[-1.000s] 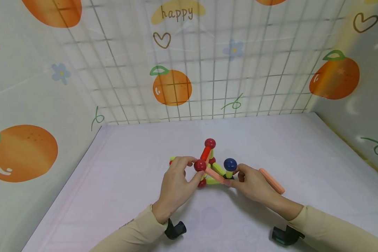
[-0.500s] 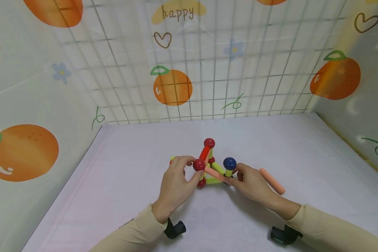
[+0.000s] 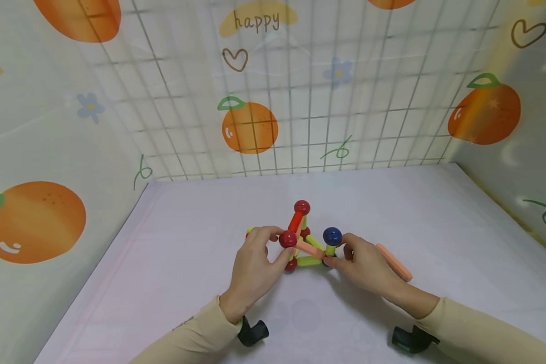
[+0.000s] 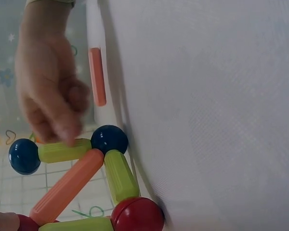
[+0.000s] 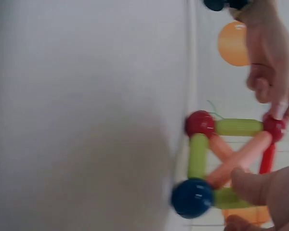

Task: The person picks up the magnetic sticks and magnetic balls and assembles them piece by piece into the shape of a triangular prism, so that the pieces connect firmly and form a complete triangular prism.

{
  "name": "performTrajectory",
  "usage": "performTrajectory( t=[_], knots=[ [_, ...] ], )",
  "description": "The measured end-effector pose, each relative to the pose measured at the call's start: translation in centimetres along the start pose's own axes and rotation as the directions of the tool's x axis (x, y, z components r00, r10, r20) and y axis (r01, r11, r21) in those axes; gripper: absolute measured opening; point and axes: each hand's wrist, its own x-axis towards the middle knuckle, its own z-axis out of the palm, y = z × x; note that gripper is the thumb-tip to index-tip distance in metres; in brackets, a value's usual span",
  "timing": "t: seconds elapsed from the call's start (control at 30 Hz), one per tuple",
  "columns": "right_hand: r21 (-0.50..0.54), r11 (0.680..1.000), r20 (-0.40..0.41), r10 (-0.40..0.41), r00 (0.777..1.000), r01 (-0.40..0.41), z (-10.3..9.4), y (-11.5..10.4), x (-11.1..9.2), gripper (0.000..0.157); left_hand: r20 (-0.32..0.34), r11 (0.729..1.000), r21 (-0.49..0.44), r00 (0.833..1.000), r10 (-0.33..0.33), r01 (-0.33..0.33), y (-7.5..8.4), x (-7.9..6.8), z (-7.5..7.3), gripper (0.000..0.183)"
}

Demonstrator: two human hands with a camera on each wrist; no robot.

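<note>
A frame of magnetic rods and balls stands on the table in front of me. At its upper left corner, my left hand [image 3: 255, 263] pinches a red ball [image 3: 288, 239] between thumb and fingers. On the right side, the thumb and fingers of my right hand [image 3: 368, 265] pinch a short upright green rod [image 4: 65, 151] that joins the upper blue ball [image 3: 332, 236] to the lower blue ball [image 4: 109, 139]. An orange rod [image 3: 310, 248] slants from the pinched red ball down to the lower blue ball. A red rod [image 3: 296, 221] leads back to another red ball [image 3: 302, 207].
A loose orange rod [image 3: 394, 263] lies on the table [image 3: 200, 202] beside my right hand. Behind my left hand, a small yellow-green and red piece [image 3: 248, 232] partly shows. A printed curtain hangs over a grid [image 3: 300, 116] at the back.
The right end of the slanting orange rod has risen slightly beside my right thumb. Both hands stay nearly where they were, and the frame has hardly shifted.
</note>
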Motion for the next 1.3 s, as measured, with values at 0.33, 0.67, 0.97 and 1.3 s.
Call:
performTrajectory(
  t=[0.33,0.67,0.97,1.3],
  knots=[
    [0.085,0.985,-0.123,-0.138,0.983,0.149,-2.0,-1.1,-0.5,0.042,0.010,1.000,-0.003,1.000,-0.007,0.007,0.0,0.0,0.0,0.032],
    [0.098,0.979,-0.132,-0.162,0.978,0.176,-1.9,-1.1,-0.7,0.040,0.013,1.000,-0.008,1.000,-0.010,0.010,-0.1,0.1,0.0,0.032],
    [0.105,0.981,-0.124,-0.147,0.981,0.161,-1.8,-1.1,-0.8,0.042,0.101,1.000,0.010,0.995,-0.024,0.023,-1.1,-0.3,-0.7,0.053],
    [0.124,0.982,-0.113,-0.127,0.985,0.141,-1.6,-0.7,-0.7,0.042,0.305,0.948,0.258,0.915,-0.265,0.188,-7.5,1.1,-2.8,0.059]
  ],
)
